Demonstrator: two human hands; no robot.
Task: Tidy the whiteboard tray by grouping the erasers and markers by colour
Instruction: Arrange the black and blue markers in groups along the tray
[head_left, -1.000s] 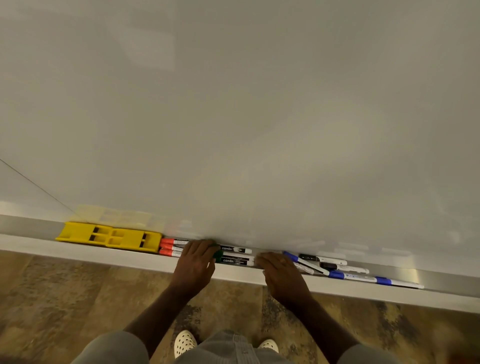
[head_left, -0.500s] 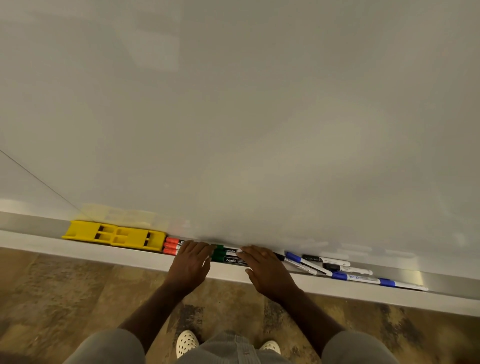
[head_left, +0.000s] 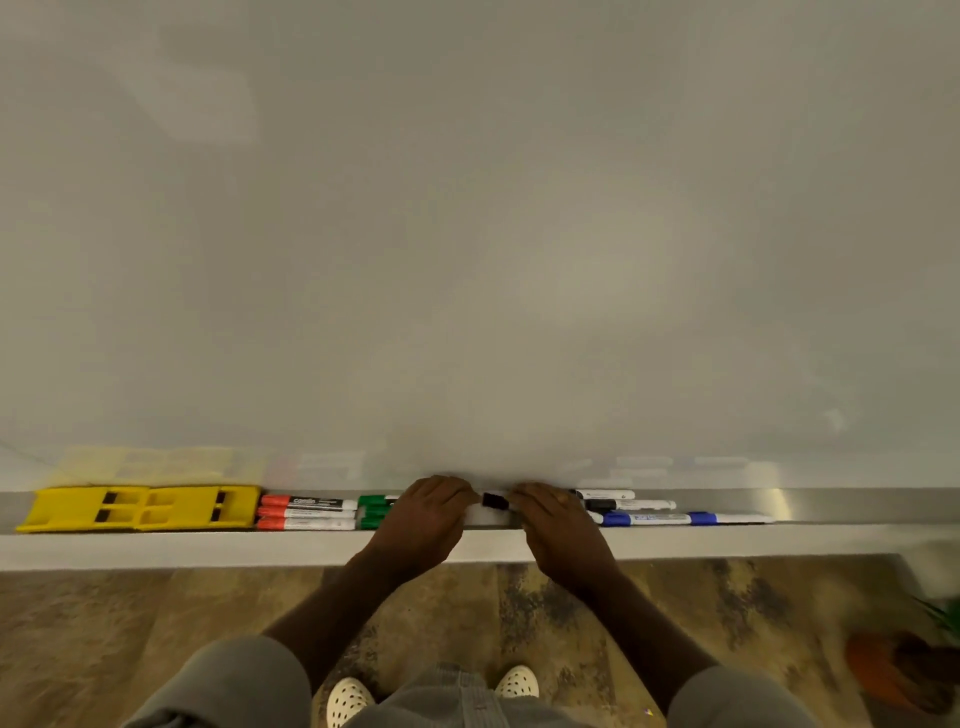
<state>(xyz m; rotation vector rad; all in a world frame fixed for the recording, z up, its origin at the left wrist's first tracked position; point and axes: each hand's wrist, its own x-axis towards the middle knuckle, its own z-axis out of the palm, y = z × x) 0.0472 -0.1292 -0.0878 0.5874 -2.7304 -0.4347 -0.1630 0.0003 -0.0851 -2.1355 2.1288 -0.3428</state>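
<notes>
Two yellow erasers (head_left: 140, 509) lie end to end at the left of the metal whiteboard tray (head_left: 841, 506). Beside them lie three red markers (head_left: 306, 512), then green markers (head_left: 375, 512) whose right ends are hidden under my left hand (head_left: 423, 519), which rests fingers-down on them. My right hand (head_left: 558, 532) covers a black marker (head_left: 494, 501); only its black cap shows, in the gap between my hands. To the right lie two more black markers (head_left: 631, 504) and blue markers (head_left: 675, 518).
The blank whiteboard (head_left: 467, 234) fills the upper view. A white ledge (head_left: 156, 551) runs under the tray. Below are patterned flooring, my shoes (head_left: 348, 699), and an orange plant pot (head_left: 893, 670) at the lower right.
The green markers have slid left and now lie next to the red ones. My right hand has moved onto a black-capped marker. The blue markers now lie straight in the tray.
</notes>
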